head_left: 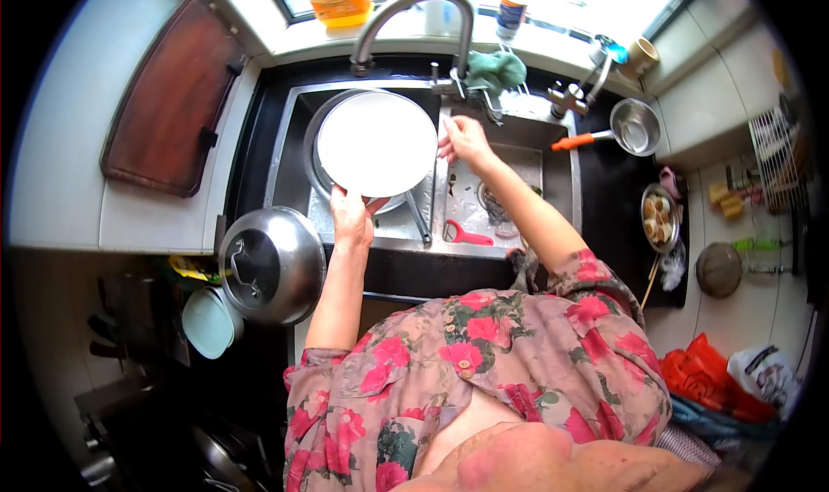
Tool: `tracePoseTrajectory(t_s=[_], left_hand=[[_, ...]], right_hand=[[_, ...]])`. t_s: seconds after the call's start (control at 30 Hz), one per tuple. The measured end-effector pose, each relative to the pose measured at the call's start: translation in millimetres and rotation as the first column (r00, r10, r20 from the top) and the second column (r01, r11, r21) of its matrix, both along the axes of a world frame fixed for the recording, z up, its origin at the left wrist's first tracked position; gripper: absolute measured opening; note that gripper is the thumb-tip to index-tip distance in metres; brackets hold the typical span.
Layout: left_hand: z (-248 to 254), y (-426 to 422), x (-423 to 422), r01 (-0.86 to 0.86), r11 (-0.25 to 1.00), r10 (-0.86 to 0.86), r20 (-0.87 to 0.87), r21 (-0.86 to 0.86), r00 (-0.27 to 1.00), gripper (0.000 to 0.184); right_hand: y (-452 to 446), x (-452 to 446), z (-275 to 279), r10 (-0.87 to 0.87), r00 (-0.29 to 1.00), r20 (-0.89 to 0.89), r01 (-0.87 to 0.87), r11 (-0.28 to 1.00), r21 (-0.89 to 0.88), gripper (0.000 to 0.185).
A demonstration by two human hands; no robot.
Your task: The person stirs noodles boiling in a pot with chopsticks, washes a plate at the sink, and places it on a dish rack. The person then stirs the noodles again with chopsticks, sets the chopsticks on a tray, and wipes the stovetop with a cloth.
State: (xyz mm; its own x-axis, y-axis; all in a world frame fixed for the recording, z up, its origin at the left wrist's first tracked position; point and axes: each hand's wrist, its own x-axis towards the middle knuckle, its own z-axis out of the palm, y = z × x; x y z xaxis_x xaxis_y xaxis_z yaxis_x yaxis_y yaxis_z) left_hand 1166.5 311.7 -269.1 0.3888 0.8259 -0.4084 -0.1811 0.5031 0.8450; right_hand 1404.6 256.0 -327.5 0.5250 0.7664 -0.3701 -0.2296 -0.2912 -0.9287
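Note:
A round white plate (pixel 377 142) is in my left hand (pixel 352 216), tilted over the left sink basin. My left fingers are closed on its near rim, partly hidden beneath it. My right hand (pixel 466 142) is just beside the plate's right edge, over the divider between the basins. Its fingers are loosely bent and a little apart, and I see nothing in them. Under the plate, a pan (pixel 316 151) shows in part, with a dark handle (pixel 418 218) reaching toward the front. The steel faucet (pixel 414 2) arches above the plate.
A red peeler (pixel 467 233) lies in the right basin. A domed steel lid (pixel 272 266) is at the sink's left front. To the right are a small pot (pixel 635 128) with an orange handle and a bowl of food (pixel 661 218). A green cloth (pixel 496 72) hangs behind the faucet.

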Motion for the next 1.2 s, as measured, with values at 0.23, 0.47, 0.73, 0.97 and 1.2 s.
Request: tracePoseTrajectory(t_s=[0.23, 0.47, 0.73, 0.97, 1.2], left_hand=[[-10, 31, 6, -0.103, 0.995, 0.103, 0.022, -0.007, 0.994, 0.039], [-5, 58, 21, -0.08, 0.995, 0.076, -0.059, -0.065, 0.995, 0.042], [-12, 62, 35, -0.149, 0.984, 0.146, -0.036, -0.1, 0.989, 0.036], [-9, 63, 34, -0.09, 0.991, 0.087, -0.04, -0.097, 0.995, 0.041], [-12, 64, 37, -0.104, 0.986, 0.105, 0.005, -0.129, 0.994, 0.042]], right_hand=[[113, 50, -33, -0.143, 0.937, 0.32, 0.185, 0.977, -0.106, 0.053], [132, 74, -38, -0.058, 0.916, 0.397, 0.176, 0.947, -0.268, 0.023], [119, 76, -53, 0.089, 0.803, 0.59, 0.063, 0.971, -0.232, 0.02], [117, 76, -67, 0.127, 0.603, 0.788, 0.024, 0.984, -0.177, 0.019], [117, 78, -77, 0.156, 0.548, 0.822, 0.021, 0.98, -0.2, 0.021]])
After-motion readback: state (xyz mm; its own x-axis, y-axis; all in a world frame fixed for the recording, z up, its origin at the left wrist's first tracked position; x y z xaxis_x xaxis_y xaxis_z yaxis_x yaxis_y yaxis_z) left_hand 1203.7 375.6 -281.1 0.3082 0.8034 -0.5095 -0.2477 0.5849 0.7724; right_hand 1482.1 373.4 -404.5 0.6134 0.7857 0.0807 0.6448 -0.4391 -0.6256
